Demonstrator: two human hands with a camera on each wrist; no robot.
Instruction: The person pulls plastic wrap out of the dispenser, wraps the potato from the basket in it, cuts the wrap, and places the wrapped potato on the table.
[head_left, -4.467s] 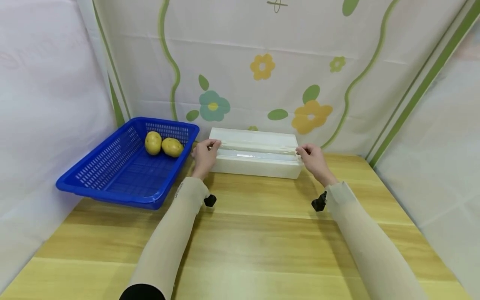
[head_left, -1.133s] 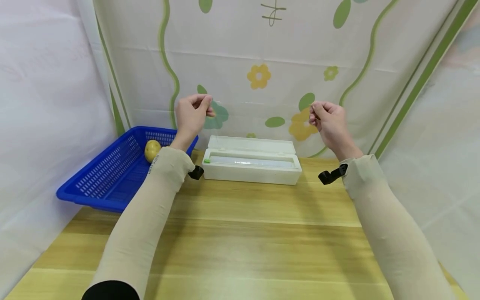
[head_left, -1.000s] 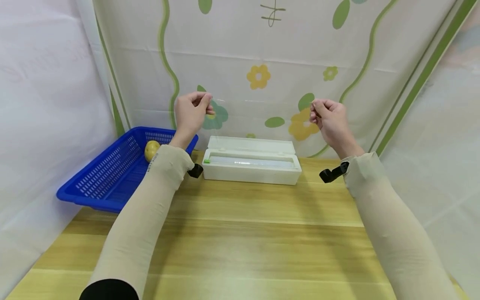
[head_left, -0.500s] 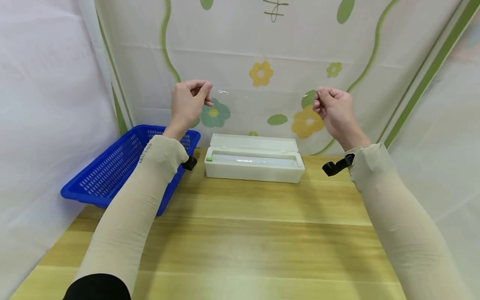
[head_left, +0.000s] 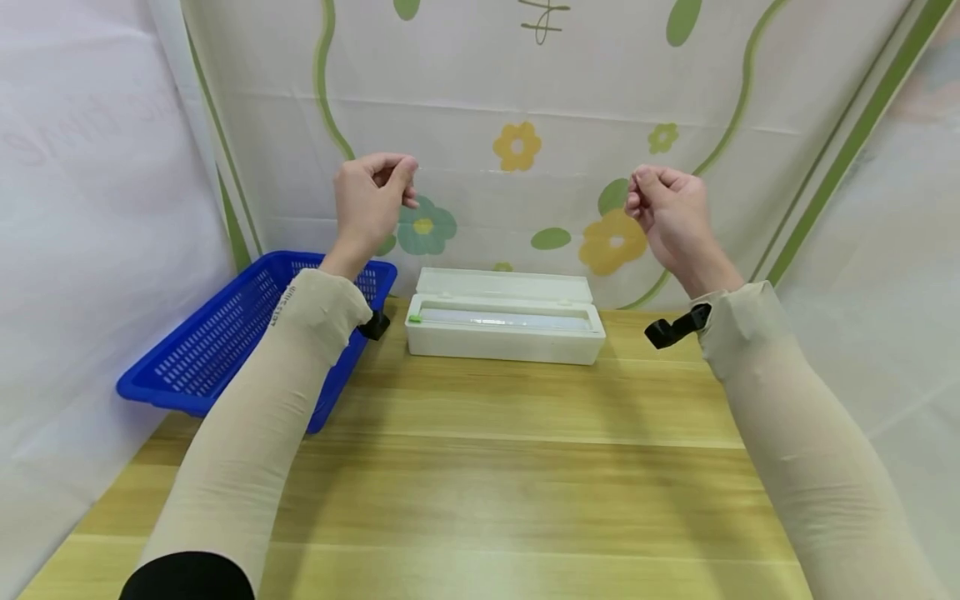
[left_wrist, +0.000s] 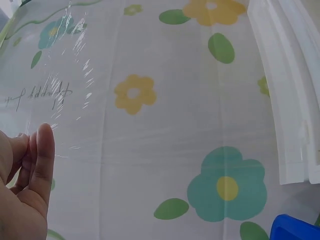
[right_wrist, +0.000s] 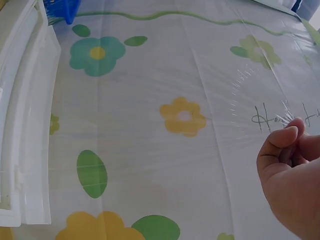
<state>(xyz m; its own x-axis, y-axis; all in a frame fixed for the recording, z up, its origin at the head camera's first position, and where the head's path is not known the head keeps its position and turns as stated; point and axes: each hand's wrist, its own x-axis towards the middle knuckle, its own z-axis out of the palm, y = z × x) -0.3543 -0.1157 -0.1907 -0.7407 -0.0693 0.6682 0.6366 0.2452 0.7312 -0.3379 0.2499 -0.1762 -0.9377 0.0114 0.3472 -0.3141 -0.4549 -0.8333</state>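
Note:
A sheet of clear cling film point(left_wrist: 82, 65) stretches between my two hands above the table, nearly invisible in the head view. Its creases fan out from the fingertips in both wrist views. My left hand point(head_left: 369, 200) pinches one corner between thumb and fingers. At the other end, my right hand point(head_left: 675, 221) pinches the film the same way. Below and between them stands the white cling film box point(head_left: 506, 343) on the table, its lid point(head_left: 506, 285) tipped back. Inside lies a pale roll, with a small green piece point(head_left: 415, 318) at the slot's left end.
A blue plastic basket point(head_left: 330, 400) stands at the left, partly covered by the left forearm. Behind the box hangs a white cloth with printed flowers point(head_left: 517, 147). More white cloth closes both sides of the wooden table point(head_left: 480, 492).
From the box's ends, both hands have risen well above it and spread apart, drawing the film up. The left forearm now hides the potatoes in the basket.

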